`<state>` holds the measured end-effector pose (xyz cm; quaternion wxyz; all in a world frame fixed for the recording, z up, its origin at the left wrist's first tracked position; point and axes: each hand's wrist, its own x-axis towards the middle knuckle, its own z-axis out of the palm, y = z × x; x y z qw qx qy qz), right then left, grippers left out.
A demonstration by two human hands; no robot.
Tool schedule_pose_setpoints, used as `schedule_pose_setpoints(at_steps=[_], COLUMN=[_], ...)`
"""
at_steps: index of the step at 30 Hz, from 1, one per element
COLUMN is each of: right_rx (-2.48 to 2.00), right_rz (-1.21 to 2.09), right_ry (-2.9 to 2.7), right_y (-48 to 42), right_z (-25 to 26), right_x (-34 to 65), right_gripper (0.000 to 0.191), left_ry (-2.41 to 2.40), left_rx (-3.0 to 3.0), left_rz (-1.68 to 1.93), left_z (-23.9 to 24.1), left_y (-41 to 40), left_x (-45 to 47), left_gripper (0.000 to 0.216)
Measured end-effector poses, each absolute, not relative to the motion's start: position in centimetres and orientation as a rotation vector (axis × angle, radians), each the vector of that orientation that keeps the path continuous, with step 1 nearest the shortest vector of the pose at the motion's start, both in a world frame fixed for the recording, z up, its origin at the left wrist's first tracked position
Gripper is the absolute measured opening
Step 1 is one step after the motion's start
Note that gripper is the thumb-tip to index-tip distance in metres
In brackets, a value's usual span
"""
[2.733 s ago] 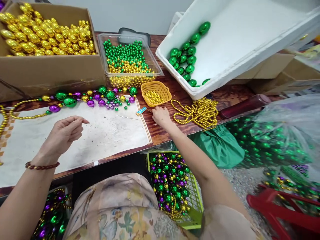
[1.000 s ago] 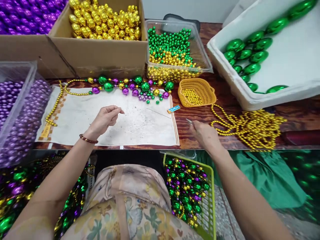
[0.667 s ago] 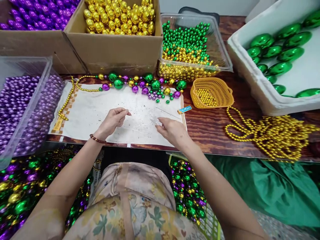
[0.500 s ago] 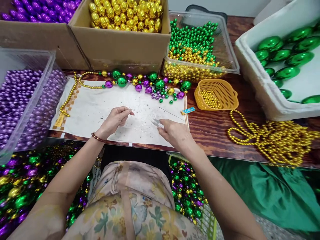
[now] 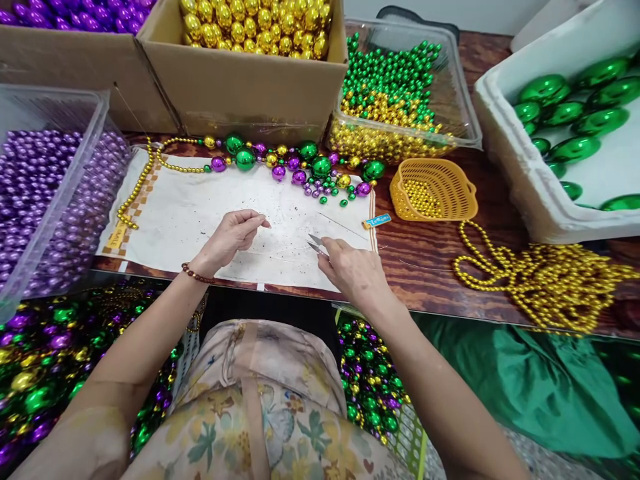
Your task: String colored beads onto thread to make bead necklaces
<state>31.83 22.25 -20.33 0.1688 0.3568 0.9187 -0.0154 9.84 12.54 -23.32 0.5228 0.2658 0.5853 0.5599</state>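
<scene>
My left hand (image 5: 234,235) is closed in a pinch over the white cloth (image 5: 195,200). What lies between its fingertips is too fine to make out. To its right, my right hand (image 5: 356,267) grips a pair of small scissors (image 5: 317,245), whose pointed metal blades stick out apart toward the left hand. Behind both hands lies a strung garland (image 5: 245,159) of green, purple and gold beads, with a gold bead strand (image 5: 135,193) curving down at its left end. A thin needle-like piece (image 5: 343,226) rests on the cloth near the scissors.
Gold beads fill a cardboard box (image 5: 250,93); a clear tub (image 5: 467,123) holds green and gold ones. A yellow basket (image 5: 457,193), gold bead strands (image 5: 555,287) and a white foam box (image 5: 500,133) stand right. At left is a tub of purple beads (image 5: 40,200).
The scissor blades stand wider apart than before. Both hands have stayed almost in place, and the view has shifted slightly.
</scene>
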Motion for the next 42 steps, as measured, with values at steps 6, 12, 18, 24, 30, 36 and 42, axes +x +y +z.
schedule_pose_setpoints(at_steps=[6,12,18,24,30,36,42], right_rx=[1.012,1.237,1.569,1.554,1.374,1.293,1.391], right_rz=[-0.105,-0.219,-0.048,0.120,-0.456,-0.725,-0.953], right_ry=[2.592,2.604,2.458,2.542,2.788,2.693,2.704], right_y=[22.6,26.7,32.5,34.1,27.9,23.7,24.2], right_z=[-21.1,-22.1,-23.2,-25.8,-26.0,-26.8,-28.1], right_x=[30.1,34.4,43.0,44.3,39.8,33.4,32.4], right_gripper=[0.033,0.033,0.044,0.030,0.019,0.019,0.014], left_ry=[1.396,1.418,1.372,1.357,1.399,1.377,1.337], left_rx=[0.642,0.612,0.561,0.574,0.577,0.562,0.519], left_rz=[1.328,1.346,1.322,1.349,1.377,1.442,1.458], left_z=[-23.4,-23.3,-23.5,-22.8,-22.5,-22.7,-23.3], left_y=[12.7,12.2,12.2,12.3,11.8,11.7,11.3], left_x=[10.1,9.8,11.3,13.4,13.4,14.0,14.2], left_gripper=[0.026,0.026,0.026,0.025,0.019,0.019,0.019])
